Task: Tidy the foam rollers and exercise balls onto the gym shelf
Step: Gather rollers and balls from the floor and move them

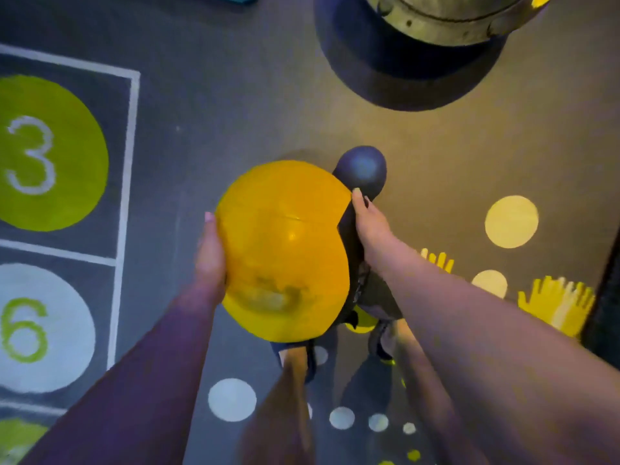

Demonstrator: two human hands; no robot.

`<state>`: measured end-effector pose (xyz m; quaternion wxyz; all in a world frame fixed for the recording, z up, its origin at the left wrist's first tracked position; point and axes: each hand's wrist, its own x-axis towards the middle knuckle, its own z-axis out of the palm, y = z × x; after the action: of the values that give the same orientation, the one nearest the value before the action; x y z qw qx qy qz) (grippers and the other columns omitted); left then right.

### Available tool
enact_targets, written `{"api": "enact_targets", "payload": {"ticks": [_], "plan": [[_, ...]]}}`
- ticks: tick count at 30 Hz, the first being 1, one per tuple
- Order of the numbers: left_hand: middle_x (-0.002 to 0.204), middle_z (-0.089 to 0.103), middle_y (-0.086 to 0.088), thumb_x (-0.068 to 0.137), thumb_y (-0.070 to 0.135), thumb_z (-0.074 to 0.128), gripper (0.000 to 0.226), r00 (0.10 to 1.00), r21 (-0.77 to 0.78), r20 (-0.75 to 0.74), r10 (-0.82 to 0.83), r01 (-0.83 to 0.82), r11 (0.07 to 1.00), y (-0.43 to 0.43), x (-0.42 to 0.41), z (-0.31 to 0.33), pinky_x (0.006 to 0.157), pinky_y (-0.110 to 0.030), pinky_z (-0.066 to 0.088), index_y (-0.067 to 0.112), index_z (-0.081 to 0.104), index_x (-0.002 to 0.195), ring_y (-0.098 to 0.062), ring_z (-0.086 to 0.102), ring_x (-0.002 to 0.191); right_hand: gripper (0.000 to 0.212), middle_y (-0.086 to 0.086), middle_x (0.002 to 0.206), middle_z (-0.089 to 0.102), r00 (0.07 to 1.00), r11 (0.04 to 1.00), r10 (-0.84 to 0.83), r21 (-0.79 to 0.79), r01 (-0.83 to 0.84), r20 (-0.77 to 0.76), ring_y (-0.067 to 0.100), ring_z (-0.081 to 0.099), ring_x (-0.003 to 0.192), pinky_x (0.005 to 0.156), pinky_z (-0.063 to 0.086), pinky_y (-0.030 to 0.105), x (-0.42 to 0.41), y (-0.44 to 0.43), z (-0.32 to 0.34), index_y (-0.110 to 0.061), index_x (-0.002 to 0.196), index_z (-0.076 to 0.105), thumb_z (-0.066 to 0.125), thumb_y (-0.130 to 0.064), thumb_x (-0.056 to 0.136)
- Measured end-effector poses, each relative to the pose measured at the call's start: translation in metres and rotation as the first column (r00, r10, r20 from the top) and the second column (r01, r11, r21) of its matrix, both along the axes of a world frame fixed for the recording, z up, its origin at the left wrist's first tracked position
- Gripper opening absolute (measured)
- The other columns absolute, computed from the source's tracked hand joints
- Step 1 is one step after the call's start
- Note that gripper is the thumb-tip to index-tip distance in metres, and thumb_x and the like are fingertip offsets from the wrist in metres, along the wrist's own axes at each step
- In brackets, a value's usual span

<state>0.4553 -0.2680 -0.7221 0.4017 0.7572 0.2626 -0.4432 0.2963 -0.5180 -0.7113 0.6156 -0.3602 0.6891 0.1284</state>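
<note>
One smooth yellow exercise ball [285,250] is in view, with one dark rounded roller-like thing [364,172] touching its right side. Left of the ball lie two numbered floor circles, a green "3" [50,152] and a white "6" [43,327]; to its right, two yellow handprints [557,300].

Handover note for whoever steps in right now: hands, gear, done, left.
Left hand: pressed flat on the left side of the yellow ball.
Right hand: on the ball's right side, also gripping a dark roller-like item.
Both are carried above the marked gym floor.
Done: both picked up.
Left: the shelf isn't in view; find it and place both.
</note>
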Motion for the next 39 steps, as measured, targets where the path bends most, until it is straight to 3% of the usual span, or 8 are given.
{"api": "enact_targets", "payload": {"ticks": [4, 7, 13, 17, 22, 27, 32, 39], "plan": [[0.139, 0.061, -0.003, 0.074, 0.093, 0.043, 0.098, 0.994, -0.038, -0.064, 0.089, -0.092, 0.995, 0.0, -0.008, 0.014, 0.109, -0.053, 0.043, 0.028, 0.049, 0.147, -0.027, 0.06, 0.124, 0.043, 0.014, 0.109, 0.067, 0.99, 0.971, -0.022, -0.237, -0.012, -0.142, 0.036, 0.061, 0.111, 0.101, 0.049, 0.048, 0.014, 0.008, 0.007, -0.014, 0.101, 0.071, 0.052, -0.053, 0.099], [0.134, 0.063, 0.0, 0.082, 0.088, 0.038, 0.087, 0.986, -0.021, -0.067, 0.153, -0.155, 0.988, -0.001, -0.035, 0.068, 0.104, -0.054, 0.045, 0.03, 0.05, 0.147, -0.029, 0.059, 0.124, 0.043, 0.017, 0.089, 0.068, 0.982, 0.895, 0.121, -0.411, -0.171, -0.145, 0.034, 0.062, 0.09, 0.076, 0.049, 0.041, 0.007, 0.021, 0.068, -0.015, 0.075, 0.063, 0.051, -0.046, 0.102], [0.132, 0.06, -0.005, 0.085, 0.088, 0.02, 0.082, 0.94, -0.082, -0.25, 0.231, -0.258, 0.963, -0.045, -0.092, 0.278, 0.104, -0.065, 0.044, 0.037, 0.05, 0.141, -0.035, 0.058, 0.117, 0.038, 0.005, 0.096, 0.076, 0.966, 0.754, 0.258, -0.628, -0.191, 0.016, 0.022, 0.065, 0.092, 0.082, 0.046, 0.038, -0.001, -0.02, 0.312, -0.019, 0.103, 0.077, 0.047, -0.043, 0.105], [0.121, 0.065, -0.003, 0.092, 0.078, 0.029, 0.058, 0.975, -0.253, -0.209, 0.079, -0.132, 0.958, -0.124, -0.103, 0.443, 0.078, -0.05, 0.058, 0.039, 0.053, 0.129, -0.031, 0.062, 0.105, 0.04, 0.004, 0.093, 0.076, 0.981, 0.695, 0.19, -0.712, -0.103, 0.043, 0.023, 0.066, 0.092, 0.084, 0.052, 0.044, -0.034, -0.095, 0.483, -0.02, 0.102, 0.076, 0.047, -0.047, 0.103], [0.142, 0.058, -0.006, 0.093, 0.075, 0.037, 0.06, 0.969, -0.456, -0.196, -0.151, 0.046, 0.889, -0.226, -0.146, 0.572, 0.098, -0.068, 0.046, 0.041, 0.052, 0.14, -0.042, 0.057, 0.121, 0.042, 0.0, 0.125, 0.072, 0.99, 0.524, 0.089, -0.851, 0.044, 0.105, 0.017, 0.061, 0.124, 0.106, 0.046, 0.041, -0.128, -0.156, 0.625, -0.022, 0.117, 0.076, 0.05, -0.049, 0.1], [0.137, 0.047, -0.013, 0.094, 0.076, 0.029, 0.067, 0.917, -0.529, -0.24, -0.318, 0.151, 0.835, -0.335, -0.227, 0.613, 0.082, -0.059, 0.05, 0.03, 0.047, 0.14, -0.048, 0.052, 0.116, 0.033, 0.009, 0.149, 0.054, 0.995, 0.45, 0.087, -0.893, 0.004, 0.048, 0.022, 0.044, 0.143, 0.116, 0.031, 0.032, -0.228, -0.213, 0.677, -0.025, 0.133, 0.067, 0.055, -0.032, 0.103], [0.127, 0.051, -0.016, 0.1, 0.065, 0.033, 0.056, 0.847, -0.53, -0.2, -0.493, 0.33, 0.781, -0.422, -0.336, 0.621, 0.099, -0.063, 0.047, 0.025, 0.043, 0.138, -0.049, 0.053, 0.125, 0.029, 0.02, 0.136, 0.063, 0.993, 0.382, -0.099, -0.919, 0.099, 0.066, 0.024, 0.059, 0.129, 0.11, 0.042, 0.029, -0.349, -0.265, 0.685, -0.012, 0.125, 0.072, 0.065, -0.02, 0.098], [0.145, 0.048, -0.009, 0.097, 0.063, 0.045, 0.065, 0.679, -0.607, -0.172, -0.714, 0.497, 0.62, -0.53, -0.49, 0.603, 0.09, -0.053, 0.056, 0.028, 0.034, 0.151, -0.041, 0.058, 0.117, 0.029, 0.013, 0.135, 0.064, 0.986, 0.425, -0.139, -0.905, -0.02, -0.087, 0.019, 0.059, 0.129, 0.092, 0.03, -0.004, -0.525, -0.343, 0.695, -0.013, 0.127, 0.071, 0.064, -0.021, 0.1]]}}
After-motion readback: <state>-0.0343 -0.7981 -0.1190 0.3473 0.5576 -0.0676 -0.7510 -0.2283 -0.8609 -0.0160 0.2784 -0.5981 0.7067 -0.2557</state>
